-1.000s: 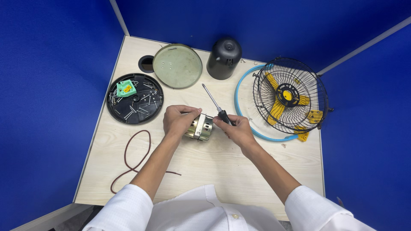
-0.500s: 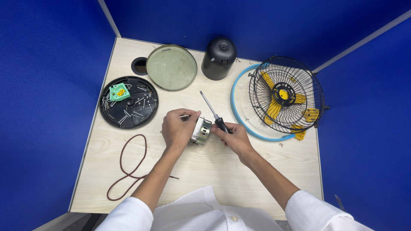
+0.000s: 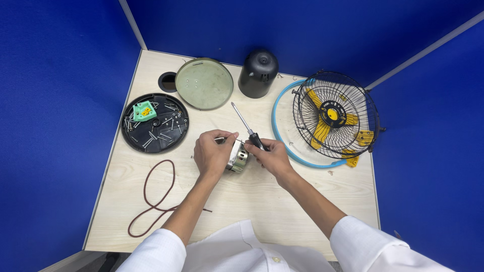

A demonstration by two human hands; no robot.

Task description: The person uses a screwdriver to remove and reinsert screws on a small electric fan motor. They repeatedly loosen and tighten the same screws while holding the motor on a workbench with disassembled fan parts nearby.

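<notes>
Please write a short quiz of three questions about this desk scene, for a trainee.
1. True or false: the right hand holds a screwdriver.
2. Which thing do both hands touch? A) black fan cage B) metal motor C) red-brown cord loop
3. What lies in the black round tray beside the loose screws?

Key: 1. true. 2. B; the left hand grips it too. 3. A small green part.

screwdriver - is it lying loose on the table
No, the right hand holds the screwdriver by its black handle, shaft pointing up and away.
</notes>
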